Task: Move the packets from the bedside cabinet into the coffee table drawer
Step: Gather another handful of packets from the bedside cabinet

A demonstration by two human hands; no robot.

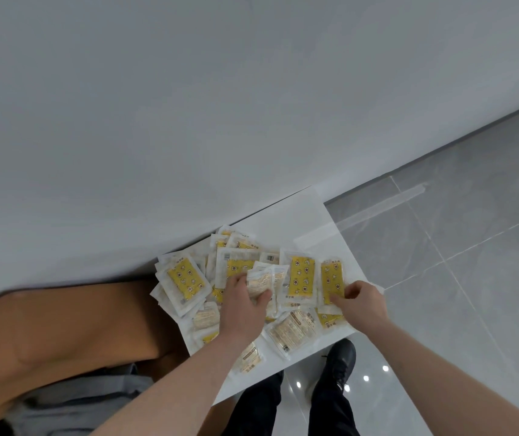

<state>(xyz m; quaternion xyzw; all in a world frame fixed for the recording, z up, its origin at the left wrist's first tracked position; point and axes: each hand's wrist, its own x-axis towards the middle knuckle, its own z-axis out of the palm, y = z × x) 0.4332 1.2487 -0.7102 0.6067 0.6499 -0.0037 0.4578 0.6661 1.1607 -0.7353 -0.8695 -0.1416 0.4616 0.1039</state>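
Glossy grey floor runs under our black shoes nearest us. Beyond them the white cabinet top carries a loose heap of packets. Our left hand grips a small bunch of packets lifted off the heap; our right hand pinches the edge of a yellow packet lying flat. Farthest stands a grey wall.

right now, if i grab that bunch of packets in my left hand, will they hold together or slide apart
Probably slide. The packets gripped by the left hand look like glossy plastic film, so likely slippery against each other. They seem thin and flat, so probably light and a bit floppy. The pile on the bedside cabinet already lies fanned out.
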